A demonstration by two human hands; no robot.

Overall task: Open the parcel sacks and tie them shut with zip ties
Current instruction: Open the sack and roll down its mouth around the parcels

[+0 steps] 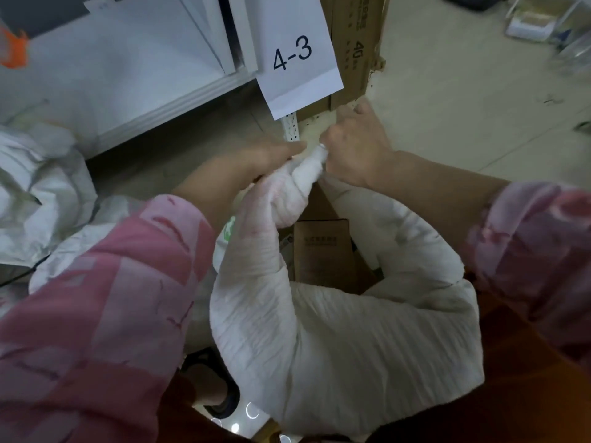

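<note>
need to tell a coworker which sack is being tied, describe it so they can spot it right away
Start at the white paper sign reading 4-3 on the shelf edge. Just below it, the left hand and right hand grip the twisted neck of a white woven sack. Unlike the loose crumpled sacks at left, its mouth is gathered.

Contents in view: 2 hands, left hand and right hand; 1 white sack between them; 1 paper label marked 4-3; 2 pink sleeves.

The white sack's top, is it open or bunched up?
Bunched up. The white sack narrows to a twisted neck gripped between the left hand and right hand.
</note>
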